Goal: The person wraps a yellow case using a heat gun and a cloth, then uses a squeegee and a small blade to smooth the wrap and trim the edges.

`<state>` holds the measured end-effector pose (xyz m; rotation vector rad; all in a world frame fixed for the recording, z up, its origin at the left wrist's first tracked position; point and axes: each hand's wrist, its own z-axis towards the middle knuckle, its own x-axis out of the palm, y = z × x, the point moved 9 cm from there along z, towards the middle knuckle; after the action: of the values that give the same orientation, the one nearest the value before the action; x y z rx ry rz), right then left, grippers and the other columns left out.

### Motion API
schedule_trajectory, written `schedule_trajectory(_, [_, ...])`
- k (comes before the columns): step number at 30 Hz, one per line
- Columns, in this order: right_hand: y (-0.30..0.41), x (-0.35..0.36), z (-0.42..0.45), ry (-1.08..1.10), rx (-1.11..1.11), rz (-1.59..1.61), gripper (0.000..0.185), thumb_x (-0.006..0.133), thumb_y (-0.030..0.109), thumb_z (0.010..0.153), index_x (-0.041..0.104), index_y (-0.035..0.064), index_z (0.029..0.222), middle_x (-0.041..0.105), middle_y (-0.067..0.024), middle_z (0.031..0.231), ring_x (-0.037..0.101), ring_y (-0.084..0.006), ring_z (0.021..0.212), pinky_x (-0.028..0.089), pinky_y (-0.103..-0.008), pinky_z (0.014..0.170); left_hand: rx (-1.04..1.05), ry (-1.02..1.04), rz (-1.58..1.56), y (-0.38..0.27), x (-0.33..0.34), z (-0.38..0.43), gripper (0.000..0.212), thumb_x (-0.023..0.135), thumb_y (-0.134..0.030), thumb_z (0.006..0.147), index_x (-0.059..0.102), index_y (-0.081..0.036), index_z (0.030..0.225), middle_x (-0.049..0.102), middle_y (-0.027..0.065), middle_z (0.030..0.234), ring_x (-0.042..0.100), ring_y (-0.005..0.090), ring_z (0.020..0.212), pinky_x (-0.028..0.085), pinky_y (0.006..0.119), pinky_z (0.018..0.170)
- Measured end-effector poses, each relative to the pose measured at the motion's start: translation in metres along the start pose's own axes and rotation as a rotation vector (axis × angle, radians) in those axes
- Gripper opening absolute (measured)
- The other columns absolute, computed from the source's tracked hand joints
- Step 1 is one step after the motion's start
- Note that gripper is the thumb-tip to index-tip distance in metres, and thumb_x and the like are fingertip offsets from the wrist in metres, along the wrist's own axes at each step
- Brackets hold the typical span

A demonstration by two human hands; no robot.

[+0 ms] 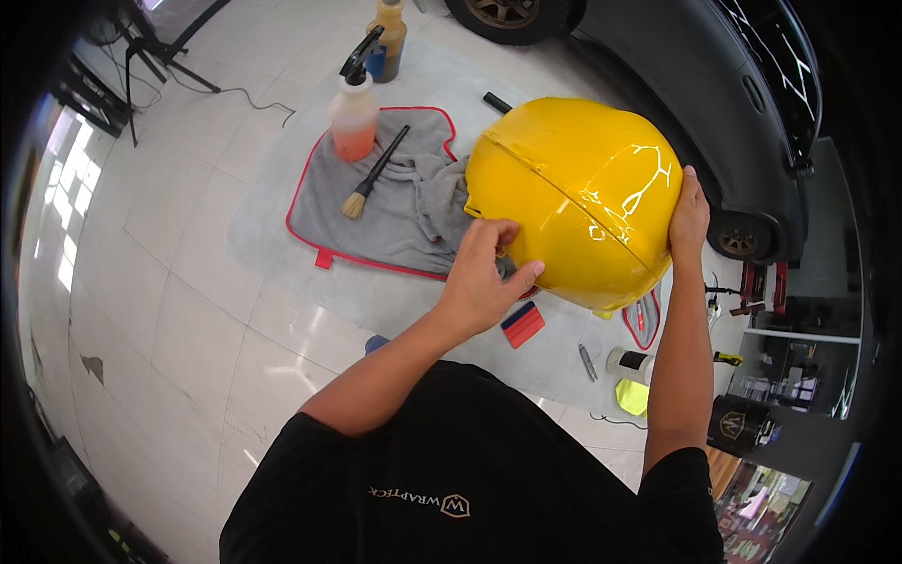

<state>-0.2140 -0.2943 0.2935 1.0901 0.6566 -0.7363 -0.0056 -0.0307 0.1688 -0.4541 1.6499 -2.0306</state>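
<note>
A glossy yellow rounded shell (pixel 564 190), with a dark seam running diagonally across it, is held up in front of me. My right hand (pixel 688 218) lies along its right side, the fingers reaching around the edge. At the lower left edge, my left hand (pixel 486 271) has its thumb on the yellow surface and its index finger bent at the rim. The left hand's other fingertips are hidden. Behind the shell, a grey microfiber towel (pixel 324 197) with red edging is spread and partly bunched. On the towel rest a detailing brush (pixel 373 176) and a spray bottle (pixel 352 123) of orange-pink liquid.
A pale sheet (pixel 275 233) covers the work surface. Nearer me lie a red squeegee (pixel 523 324), a utility knife (pixel 587 362), a white container (pixel 629 364) and a neon-yellow cloth (pixel 632 397). Another bottle (pixel 387 46) stands farther back. A dark grey car (pixel 655 63) is parked beyond.
</note>
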Motion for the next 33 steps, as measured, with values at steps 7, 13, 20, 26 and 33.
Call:
schedule_trajectory(7, [-0.021, 0.008, 0.014, 0.056, 0.02, 0.064, 0.067, 0.042, 0.055, 0.105, 0.07, -0.0031, 0.12, 0.072, -0.0209, 0.109, 0.067, -0.0311, 0.1, 0.048, -0.0393, 0.092, 0.055, 0.072, 0.095, -0.002, 0.0, 0.002, 0.044, 0.08, -0.021, 0.088, 0.058, 0.001, 0.12, 0.059, 0.015, 0.11, 0.061, 0.0284, 0.102, 0.05, 0.037, 0.092])
schedule_trajectory(13, [-0.026, 0.007, 0.015, 0.06, 0.036, 0.094, 0.067, 0.043, 0.056, 0.105, 0.07, -0.0033, 0.118, 0.073, -0.0195, 0.107, 0.067, -0.0294, 0.098, 0.048, -0.0388, 0.09, 0.054, 0.019, -0.008, -0.006, -0.003, 0.005, 0.035, 0.076, -0.018, 0.09, 0.061, 0.002, 0.114, 0.061, 0.0154, 0.109, 0.063, 0.03, 0.102, 0.051, 0.037, 0.087])
schedule_trajectory(20, [-0.015, 0.003, 0.002, 0.042, 0.036, 0.077, 0.064, 0.045, 0.054, 0.105, 0.072, -0.0033, 0.115, 0.073, -0.019, 0.105, 0.067, -0.0278, 0.096, 0.049, -0.0377, 0.089, 0.082, 0.145, 0.102, -0.008, -0.006, 0.016, 0.015, 0.067, -0.007, 0.092, 0.067, 0.002, 0.103, 0.067, 0.0165, 0.093, 0.067, 0.0295, 0.082, 0.052, 0.038, 0.073])
schedule_trajectory(26, [-0.023, 0.002, 0.005, -0.009, 0.017, 0.115, 0.064, 0.044, 0.054, 0.105, 0.072, -0.0031, 0.113, 0.072, -0.0194, 0.103, 0.067, -0.0279, 0.095, 0.049, -0.0378, 0.087, -0.004, 0.299, 0.158, -0.007, -0.001, 0.033, 0.012, 0.067, -0.008, 0.09, 0.066, 0.002, 0.096, 0.066, 0.016, 0.085, 0.066, 0.0294, 0.073, 0.052, 0.039, 0.068])
schedule_trajectory(33, [-0.007, -0.001, 0.003, 0.005, 0.028, 0.026, 0.066, 0.044, 0.056, 0.104, 0.072, -0.0027, 0.115, 0.072, -0.0218, 0.108, 0.067, -0.0313, 0.098, 0.049, -0.0386, 0.092, -0.054, 0.267, 0.115, -0.004, 0.006, 0.033, 0.013, 0.064, -0.011, 0.085, 0.059, 0.001, 0.085, 0.065, 0.0157, 0.082, 0.063, 0.0328, 0.073, 0.05, 0.042, 0.068])
